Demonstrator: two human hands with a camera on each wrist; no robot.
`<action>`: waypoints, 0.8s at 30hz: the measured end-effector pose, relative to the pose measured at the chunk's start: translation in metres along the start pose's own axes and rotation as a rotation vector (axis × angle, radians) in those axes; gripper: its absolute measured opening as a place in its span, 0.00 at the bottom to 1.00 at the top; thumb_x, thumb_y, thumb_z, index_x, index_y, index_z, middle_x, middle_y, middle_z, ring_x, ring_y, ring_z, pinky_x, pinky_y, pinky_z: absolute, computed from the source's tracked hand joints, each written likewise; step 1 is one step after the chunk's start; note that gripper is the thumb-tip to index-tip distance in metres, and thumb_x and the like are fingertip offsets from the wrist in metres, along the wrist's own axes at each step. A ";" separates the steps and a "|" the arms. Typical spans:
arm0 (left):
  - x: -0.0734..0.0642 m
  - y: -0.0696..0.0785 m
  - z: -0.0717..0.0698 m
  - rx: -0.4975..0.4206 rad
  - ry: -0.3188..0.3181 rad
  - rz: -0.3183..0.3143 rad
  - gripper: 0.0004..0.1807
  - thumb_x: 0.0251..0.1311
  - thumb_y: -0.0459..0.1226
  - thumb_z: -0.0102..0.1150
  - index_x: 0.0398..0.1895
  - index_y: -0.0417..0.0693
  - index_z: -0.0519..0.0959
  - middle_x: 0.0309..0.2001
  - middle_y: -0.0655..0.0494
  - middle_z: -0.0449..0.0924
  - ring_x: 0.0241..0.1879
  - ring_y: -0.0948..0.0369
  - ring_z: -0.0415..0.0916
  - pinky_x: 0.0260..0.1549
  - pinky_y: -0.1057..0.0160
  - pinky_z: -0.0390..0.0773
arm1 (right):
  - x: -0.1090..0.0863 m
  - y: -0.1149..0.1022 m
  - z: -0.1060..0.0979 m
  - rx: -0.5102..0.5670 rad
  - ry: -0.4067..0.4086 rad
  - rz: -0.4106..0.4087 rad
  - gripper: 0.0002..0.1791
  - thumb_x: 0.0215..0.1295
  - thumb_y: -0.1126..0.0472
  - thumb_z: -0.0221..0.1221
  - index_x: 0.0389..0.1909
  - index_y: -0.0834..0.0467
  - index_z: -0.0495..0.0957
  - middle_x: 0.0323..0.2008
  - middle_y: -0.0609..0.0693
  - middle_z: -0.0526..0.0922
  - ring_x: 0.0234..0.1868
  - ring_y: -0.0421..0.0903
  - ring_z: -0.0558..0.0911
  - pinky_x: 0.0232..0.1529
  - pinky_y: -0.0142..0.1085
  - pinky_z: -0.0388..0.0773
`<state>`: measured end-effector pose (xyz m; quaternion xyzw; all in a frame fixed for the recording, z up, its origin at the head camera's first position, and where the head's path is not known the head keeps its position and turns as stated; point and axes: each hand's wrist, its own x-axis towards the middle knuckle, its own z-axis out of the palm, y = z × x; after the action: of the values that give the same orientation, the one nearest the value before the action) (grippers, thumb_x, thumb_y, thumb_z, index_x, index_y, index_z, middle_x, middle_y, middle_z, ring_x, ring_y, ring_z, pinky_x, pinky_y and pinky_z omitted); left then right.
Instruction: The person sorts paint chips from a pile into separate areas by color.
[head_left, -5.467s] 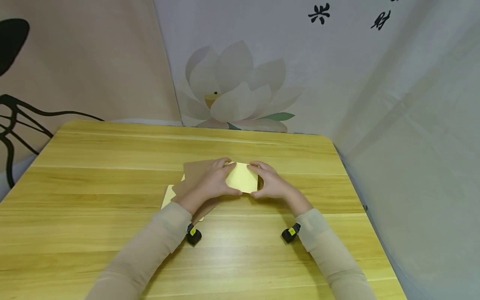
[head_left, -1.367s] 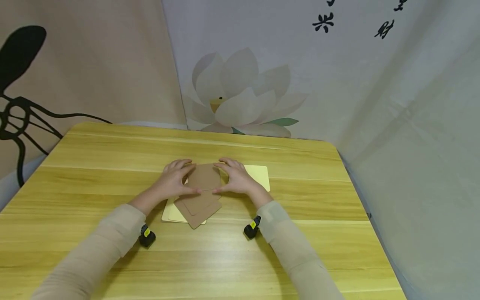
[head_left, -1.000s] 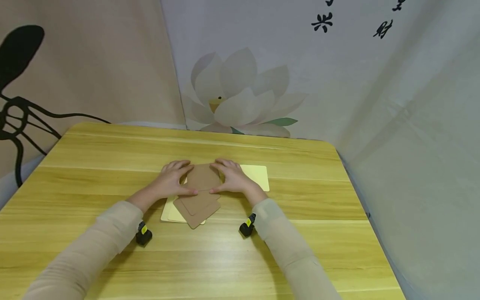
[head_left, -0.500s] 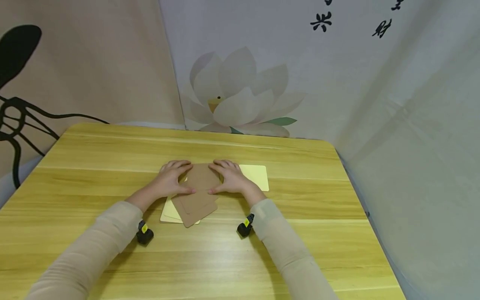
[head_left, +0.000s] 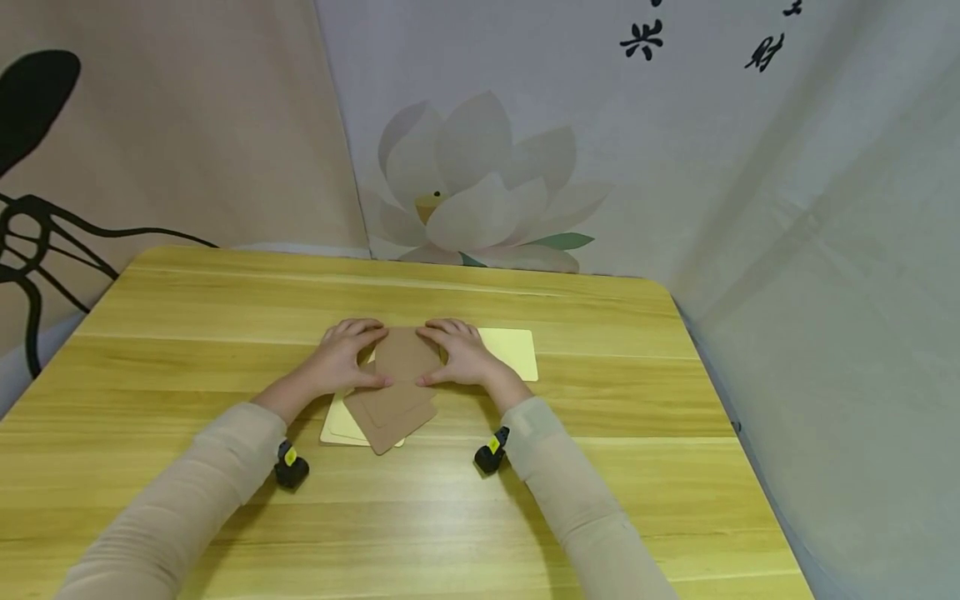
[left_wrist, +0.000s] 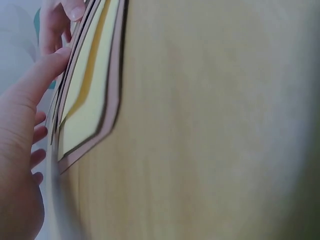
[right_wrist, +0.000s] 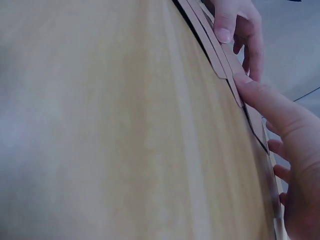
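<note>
In the head view, a square brown card (head_left: 407,354) lies at the far end of an overlapping pile. My left hand (head_left: 343,354) holds its left side, thumb at the near corner and fingers at the far one. My right hand (head_left: 467,358) grips the opposite side in the same way. Several brown cards (head_left: 386,437) fan out on the near side, turned at angles. Pale yellow cards (head_left: 339,425) show from beneath at the left. In the left wrist view, brown and yellow card (left_wrist: 85,127) edges are stacked in layers under the left thumb (left_wrist: 47,70).
A pale yellow card (head_left: 513,354) lies just right of the right hand, partly covered by it. Everything rests on a wooden table (head_left: 450,517). Behind its far edge hangs a curtain (head_left: 495,192) with a printed lotus.
Earlier, both hands held a pale yellow card farther right; it now lies beside the right hand, and both hands are on the brown card. Recently, the lower brown cards shifted slightly left.
</note>
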<state>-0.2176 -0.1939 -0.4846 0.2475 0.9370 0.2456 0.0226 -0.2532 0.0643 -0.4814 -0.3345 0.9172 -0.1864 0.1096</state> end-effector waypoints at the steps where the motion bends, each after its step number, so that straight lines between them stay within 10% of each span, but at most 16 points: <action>1: 0.000 0.000 0.000 0.001 0.002 0.001 0.53 0.45 0.63 0.67 0.67 0.37 0.66 0.67 0.44 0.60 0.67 0.43 0.51 0.62 0.38 0.46 | 0.000 0.000 0.000 0.000 0.001 -0.001 0.52 0.49 0.30 0.63 0.73 0.45 0.57 0.73 0.45 0.53 0.72 0.49 0.49 0.69 0.48 0.41; 24: -0.001 0.003 0.002 -0.011 -0.021 0.010 0.54 0.43 0.65 0.67 0.66 0.37 0.67 0.66 0.45 0.62 0.66 0.45 0.52 0.62 0.40 0.46 | -0.004 -0.003 0.002 0.025 0.008 -0.028 0.55 0.46 0.32 0.67 0.73 0.48 0.57 0.69 0.49 0.57 0.70 0.48 0.51 0.68 0.46 0.42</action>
<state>-0.2149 -0.1916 -0.4850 0.2546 0.9341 0.2482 0.0324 -0.2477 0.0635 -0.4819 -0.3451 0.9106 -0.2005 0.1072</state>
